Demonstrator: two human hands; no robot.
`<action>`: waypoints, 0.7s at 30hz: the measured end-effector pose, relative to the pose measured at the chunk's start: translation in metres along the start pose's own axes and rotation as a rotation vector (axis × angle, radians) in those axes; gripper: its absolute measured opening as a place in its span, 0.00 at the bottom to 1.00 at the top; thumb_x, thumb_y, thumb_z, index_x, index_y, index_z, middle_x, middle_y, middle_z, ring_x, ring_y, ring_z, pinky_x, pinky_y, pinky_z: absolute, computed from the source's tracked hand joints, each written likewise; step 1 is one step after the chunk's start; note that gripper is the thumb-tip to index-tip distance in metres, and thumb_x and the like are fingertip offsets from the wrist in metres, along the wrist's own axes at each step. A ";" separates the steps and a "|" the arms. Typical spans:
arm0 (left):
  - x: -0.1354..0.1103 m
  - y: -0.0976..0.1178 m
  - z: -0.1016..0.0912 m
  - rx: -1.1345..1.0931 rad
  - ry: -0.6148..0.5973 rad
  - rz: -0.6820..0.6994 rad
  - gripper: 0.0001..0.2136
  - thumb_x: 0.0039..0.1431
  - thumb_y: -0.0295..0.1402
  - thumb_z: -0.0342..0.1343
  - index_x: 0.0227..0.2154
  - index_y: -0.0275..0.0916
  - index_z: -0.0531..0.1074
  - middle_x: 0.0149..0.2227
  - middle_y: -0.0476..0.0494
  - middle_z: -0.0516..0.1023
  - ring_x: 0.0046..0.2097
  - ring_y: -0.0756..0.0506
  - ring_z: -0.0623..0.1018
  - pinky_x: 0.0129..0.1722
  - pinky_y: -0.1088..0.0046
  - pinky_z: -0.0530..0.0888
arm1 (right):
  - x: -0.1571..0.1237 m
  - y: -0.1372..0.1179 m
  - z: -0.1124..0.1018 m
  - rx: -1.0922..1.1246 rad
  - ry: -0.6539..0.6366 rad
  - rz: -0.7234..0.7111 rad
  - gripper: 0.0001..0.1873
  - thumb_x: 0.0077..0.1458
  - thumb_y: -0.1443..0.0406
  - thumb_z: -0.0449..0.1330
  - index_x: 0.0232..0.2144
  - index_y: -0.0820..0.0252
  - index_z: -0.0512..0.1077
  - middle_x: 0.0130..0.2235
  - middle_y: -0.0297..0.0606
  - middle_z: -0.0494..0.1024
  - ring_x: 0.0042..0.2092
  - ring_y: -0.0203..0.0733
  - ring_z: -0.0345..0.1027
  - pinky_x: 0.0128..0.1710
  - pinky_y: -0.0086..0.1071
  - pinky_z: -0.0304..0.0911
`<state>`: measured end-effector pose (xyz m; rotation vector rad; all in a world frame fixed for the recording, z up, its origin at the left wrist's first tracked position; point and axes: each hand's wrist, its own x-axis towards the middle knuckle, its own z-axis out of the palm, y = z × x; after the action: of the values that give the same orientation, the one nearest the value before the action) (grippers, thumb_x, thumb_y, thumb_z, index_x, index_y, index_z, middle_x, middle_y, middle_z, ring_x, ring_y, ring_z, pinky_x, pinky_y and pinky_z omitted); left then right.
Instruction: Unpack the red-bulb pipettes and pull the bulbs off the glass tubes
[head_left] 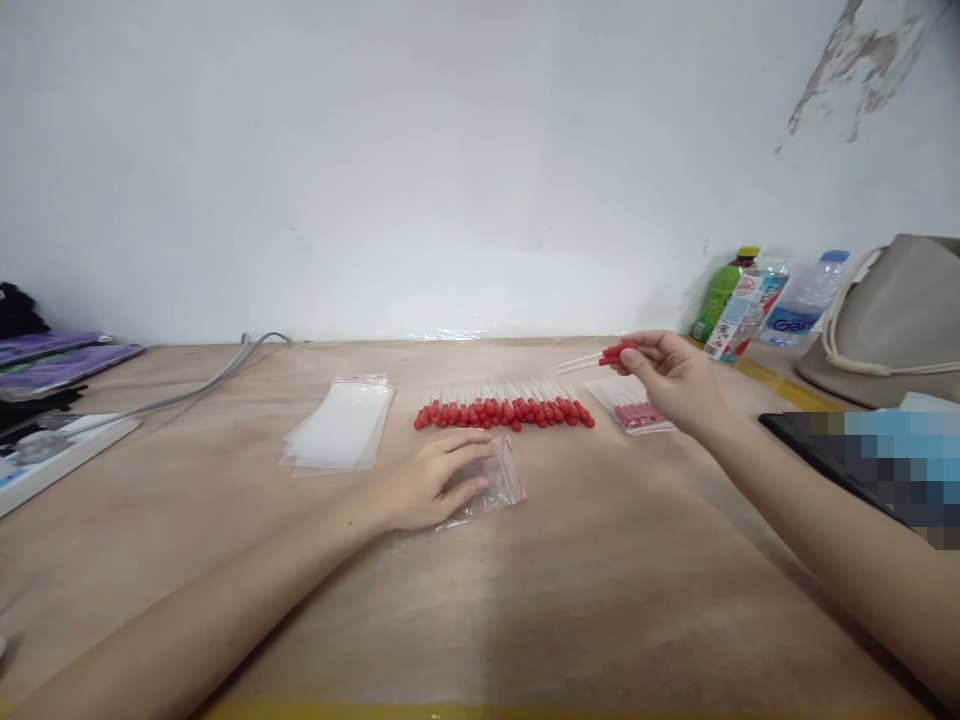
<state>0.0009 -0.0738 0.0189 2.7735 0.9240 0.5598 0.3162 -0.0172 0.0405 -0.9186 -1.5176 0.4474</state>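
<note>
My right hand (pixel 671 375) pinches a few thin white sticks with red ends (pixel 619 352), held above the table with the white parts pointing left. My left hand (pixel 442 478) lies low over a clear zip bag (pixel 506 478), thumb and fingers apart and touching the plastic. Just beyond it a row of many more red-ended sticks (pixel 510 408) lies side by side, red ends toward me. Below my right hand rests a filled clear bag (pixel 637 410) with red-ended sticks inside. To the left of the row is a stack of flat zip bags (pixel 341 430).
A power strip (pixel 82 445) with a grey cable (pixel 202 385) sits at the left, near purple packets (pixel 67 365). On the right stand several bottles (pixel 724 295), a beige bag (pixel 892 310) and a dark-edged device (pixel 832 460). A white wall (pixel 450 180) closes off the back.
</note>
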 end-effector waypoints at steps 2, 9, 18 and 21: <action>0.002 0.002 0.006 -0.033 -0.023 0.041 0.20 0.60 0.37 0.47 0.54 0.41 0.60 0.57 0.41 0.61 0.59 0.42 0.60 0.57 0.61 0.59 | -0.006 0.010 0.011 -0.145 -0.021 -0.108 0.12 0.53 0.58 0.55 0.38 0.58 0.67 0.36 0.40 0.76 0.39 0.41 0.71 0.41 0.40 0.68; 0.001 0.002 0.013 -0.049 -0.241 0.048 0.22 0.61 0.41 0.44 0.58 0.48 0.52 0.62 0.45 0.49 0.62 0.42 0.50 0.60 0.55 0.49 | -0.021 0.033 0.049 -0.591 -0.300 -0.462 0.15 0.59 0.66 0.46 0.44 0.58 0.68 0.44 0.44 0.73 0.45 0.43 0.67 0.45 0.39 0.64; 0.001 0.004 0.012 -0.046 -0.235 0.062 0.22 0.61 0.40 0.45 0.58 0.48 0.52 0.62 0.47 0.48 0.63 0.42 0.50 0.60 0.56 0.49 | -0.024 0.026 0.052 -0.724 -0.336 -0.475 0.13 0.56 0.62 0.51 0.42 0.55 0.71 0.43 0.42 0.74 0.44 0.47 0.65 0.43 0.44 0.60; 0.000 0.004 0.012 -0.059 -0.231 0.028 0.22 0.61 0.41 0.44 0.58 0.48 0.52 0.62 0.47 0.49 0.62 0.42 0.51 0.60 0.56 0.50 | -0.041 0.009 0.055 -0.581 -0.258 -0.473 0.12 0.56 0.62 0.52 0.40 0.55 0.72 0.38 0.41 0.74 0.41 0.44 0.65 0.42 0.41 0.61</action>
<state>0.0079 -0.0773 0.0085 2.7277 0.8053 0.2584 0.2638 -0.0301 -0.0029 -0.9155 -2.0864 -0.2454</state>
